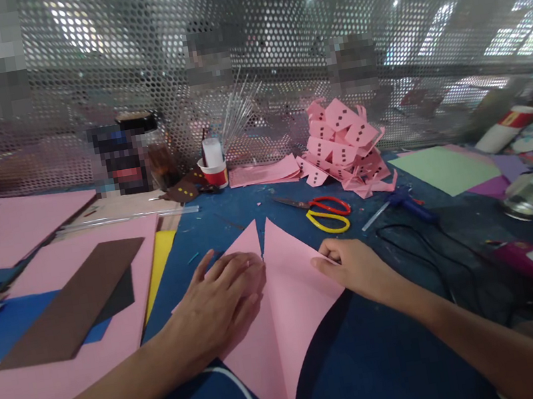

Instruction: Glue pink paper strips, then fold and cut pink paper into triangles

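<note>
- Left hand [227,290] comes palm-down, fingers spread, pressing on the left half of the pink sheet [293,289]; it grips nothing, and the spread probably keeps that half from sliding.
- Right hand [355,266] has the sheet's right edge pinched between thumb and fingers, a hold that seems to suit lifting and steering one side.
- And the sheet itself? Right in front of the person on the blue bench [384,369], creased down the middle, its right half bowing up and throwing a shadow.
- Just beyond it, the scissors [312,206] lie with handles toward the right hand, presumably for easy reach.
- Glue gun [412,205] farther right, cord trailing clear of the sheet.
- Behind, dotted pink cutouts [343,140] are heaped against the mesh [272,43], perhaps to free working room.
- Over left, a brown strip [75,300] rests on other paper, well apart from the sheet.
</note>
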### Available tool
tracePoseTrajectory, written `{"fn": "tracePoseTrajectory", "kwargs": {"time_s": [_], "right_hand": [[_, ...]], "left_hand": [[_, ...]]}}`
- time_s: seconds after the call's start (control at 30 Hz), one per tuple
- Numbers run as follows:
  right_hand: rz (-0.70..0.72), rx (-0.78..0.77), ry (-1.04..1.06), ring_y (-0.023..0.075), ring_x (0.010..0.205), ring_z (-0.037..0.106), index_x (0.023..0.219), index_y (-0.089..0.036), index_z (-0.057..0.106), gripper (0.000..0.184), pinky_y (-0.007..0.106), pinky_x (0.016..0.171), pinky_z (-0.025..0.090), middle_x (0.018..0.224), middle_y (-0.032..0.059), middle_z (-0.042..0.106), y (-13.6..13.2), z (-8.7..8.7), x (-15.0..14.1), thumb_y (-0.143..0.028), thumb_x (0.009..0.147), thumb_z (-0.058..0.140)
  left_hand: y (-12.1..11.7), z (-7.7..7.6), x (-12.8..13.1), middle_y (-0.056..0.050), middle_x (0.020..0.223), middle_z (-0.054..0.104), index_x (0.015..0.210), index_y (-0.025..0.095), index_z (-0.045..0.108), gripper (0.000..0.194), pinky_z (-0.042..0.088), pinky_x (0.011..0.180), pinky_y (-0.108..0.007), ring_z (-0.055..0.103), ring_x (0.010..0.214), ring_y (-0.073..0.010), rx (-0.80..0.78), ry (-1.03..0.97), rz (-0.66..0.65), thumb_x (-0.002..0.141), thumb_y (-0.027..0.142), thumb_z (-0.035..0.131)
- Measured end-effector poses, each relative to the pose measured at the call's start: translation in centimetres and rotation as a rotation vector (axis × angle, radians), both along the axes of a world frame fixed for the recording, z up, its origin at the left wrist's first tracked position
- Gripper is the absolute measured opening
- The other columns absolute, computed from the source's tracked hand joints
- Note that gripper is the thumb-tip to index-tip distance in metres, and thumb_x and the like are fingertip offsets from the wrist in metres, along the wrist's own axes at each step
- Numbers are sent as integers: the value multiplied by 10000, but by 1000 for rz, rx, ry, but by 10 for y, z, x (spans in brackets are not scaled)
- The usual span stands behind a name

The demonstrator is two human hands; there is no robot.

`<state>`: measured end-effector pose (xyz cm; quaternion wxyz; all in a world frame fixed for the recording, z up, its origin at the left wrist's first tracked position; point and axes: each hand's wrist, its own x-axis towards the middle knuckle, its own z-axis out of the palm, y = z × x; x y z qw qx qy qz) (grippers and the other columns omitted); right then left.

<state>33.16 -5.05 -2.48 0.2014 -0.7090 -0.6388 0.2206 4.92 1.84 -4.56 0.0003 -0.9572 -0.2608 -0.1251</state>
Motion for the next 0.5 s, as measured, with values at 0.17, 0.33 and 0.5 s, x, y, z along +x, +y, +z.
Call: {"fn": "tracePoseTrajectory", "kwargs": {"time_s": [0.17, 0.33, 0.5], "right_hand": [[-27, 6, 56, 142, 567, 489, 724, -226, 534, 299, 272, 532, 280, 599, -25, 556, 0, -2, 2, -436, 936, 561], [-68, 47, 71, 147, 590, 523, 753, -228, 566, 284, 273, 559, 310, 618, -27, 564, 2, -6, 6, -448, 933, 567], [-68, 53, 117, 167, 635, 586, 802, -224, 607, 321, 281, 591, 346, 670, -6, 640, 2, -5, 8, -506, 943, 552]], "left_hand": [[0, 1, -2, -57, 1449, 589, 1456, 249, 470, 455, 116, 1231, -520, 488, 1364, -265, 41, -19, -31, 1001, 234, 446], [-4, 5, -2, -68, 1448, 594, 1434, 229, 497, 445, 111, 1248, -501, 464, 1397, -267, 41, -30, -48, 990, 219, 472], [-6, 5, 0, -30, 1429, 617, 1393, 257, 537, 391, 72, 1256, -507, 499, 1365, -252, 34, -78, -52, 1006, 254, 478]]}}
